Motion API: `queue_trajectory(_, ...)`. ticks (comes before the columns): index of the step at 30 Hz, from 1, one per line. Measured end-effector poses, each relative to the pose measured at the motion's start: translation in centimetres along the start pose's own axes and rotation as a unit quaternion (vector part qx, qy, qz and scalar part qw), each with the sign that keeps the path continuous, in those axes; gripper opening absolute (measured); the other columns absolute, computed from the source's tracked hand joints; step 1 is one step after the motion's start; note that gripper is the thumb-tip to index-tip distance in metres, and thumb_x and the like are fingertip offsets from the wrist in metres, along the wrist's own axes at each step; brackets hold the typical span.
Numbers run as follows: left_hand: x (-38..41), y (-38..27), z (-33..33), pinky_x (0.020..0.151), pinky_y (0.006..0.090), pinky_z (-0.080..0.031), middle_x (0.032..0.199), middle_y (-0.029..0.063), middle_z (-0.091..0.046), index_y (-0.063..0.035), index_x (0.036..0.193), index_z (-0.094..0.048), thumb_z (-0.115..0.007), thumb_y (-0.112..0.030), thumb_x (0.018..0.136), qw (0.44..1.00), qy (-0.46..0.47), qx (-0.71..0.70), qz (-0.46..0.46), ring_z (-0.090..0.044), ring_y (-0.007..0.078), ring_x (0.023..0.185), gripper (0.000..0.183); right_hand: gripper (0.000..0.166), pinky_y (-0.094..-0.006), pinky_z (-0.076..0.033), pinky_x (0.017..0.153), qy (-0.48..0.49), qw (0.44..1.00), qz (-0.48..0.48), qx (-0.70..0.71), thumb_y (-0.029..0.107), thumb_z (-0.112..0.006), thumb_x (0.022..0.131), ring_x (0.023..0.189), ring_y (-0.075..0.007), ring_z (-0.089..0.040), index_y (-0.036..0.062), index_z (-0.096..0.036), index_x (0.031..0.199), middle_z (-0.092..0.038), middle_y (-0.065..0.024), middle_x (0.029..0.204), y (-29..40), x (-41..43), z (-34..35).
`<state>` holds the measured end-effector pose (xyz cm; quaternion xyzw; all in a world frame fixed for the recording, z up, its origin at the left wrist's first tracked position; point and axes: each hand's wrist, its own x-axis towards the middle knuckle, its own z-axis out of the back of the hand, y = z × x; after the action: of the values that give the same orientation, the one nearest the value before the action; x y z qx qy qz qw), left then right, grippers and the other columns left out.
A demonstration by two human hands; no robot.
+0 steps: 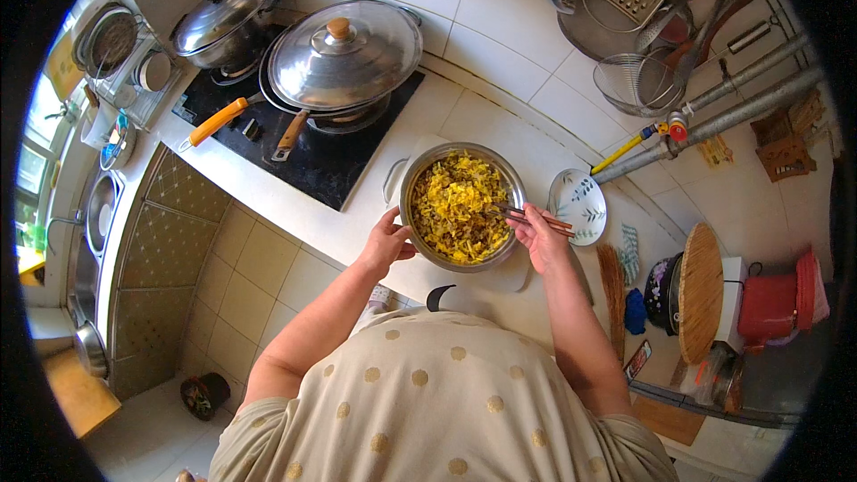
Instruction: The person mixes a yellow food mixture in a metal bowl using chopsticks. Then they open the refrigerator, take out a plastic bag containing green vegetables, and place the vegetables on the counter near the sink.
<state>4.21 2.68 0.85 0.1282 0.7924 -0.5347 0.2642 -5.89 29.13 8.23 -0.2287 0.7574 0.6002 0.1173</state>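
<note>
A stainless steel bowl (517,185) stands on a white cutting board (521,279) on the counter. It holds a chopped mixture (462,197) of yellow bits, which look like scrambled egg, over darker pieces. My left hand (388,241) grips the bowl's left rim, thumb up and fingers against the outer wall. In my right hand (539,235), at the opposite side, are brown chopsticks (558,222) whose tips reach into the mixture. A white plate with a leaf pattern (579,206) lies just right of that hand.
A lidded wok (348,67) with a wooden-handled pan edge and a lidded steel pot (224,17) stand on the black cooktop (348,171). An orange handle (217,122) juts towards the counter edge. On the right are a straw brush (610,294), a round wooden board (701,294) and a metal pipe (736,107).
</note>
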Motion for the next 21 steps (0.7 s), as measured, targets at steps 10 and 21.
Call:
queue_trajectory(10,-0.4,-0.5,-0.1,0.062,0.0279,-0.053,0.089,0.0069,-0.057,-0.0133,0.137,-0.027,-0.047,-0.01,0.09,1.0,0.004,0.004,0.002,-0.062,0.0146,0.068,0.051,0.026,-0.02,-0.047,0.062,-0.016,0.981,0.083,-0.176,0.021,-0.057,0.087,0.082,-0.0134,-0.062,0.0019,-0.055,0.105,-0.061,-0.0067,0.098,-1.2,-1.4,1.7)
queue_trajectory(21,-0.1,0.0,-0.1,0.059,0.0286,-0.053,0.087,0.0066,-0.058,-0.0127,0.136,-0.027,-0.049,-0.012,0.089,1.0,0.007,-0.011,-0.007,-0.061,0.0145,0.065,0.052,0.019,-0.025,-0.047,0.075,0.031,0.882,0.281,-0.377,0.014,-0.059,0.084,0.085,-0.0116,-0.059,0.005,-0.062,0.1,-0.065,-0.0041,0.089,-2.1,-2.0,-2.2)
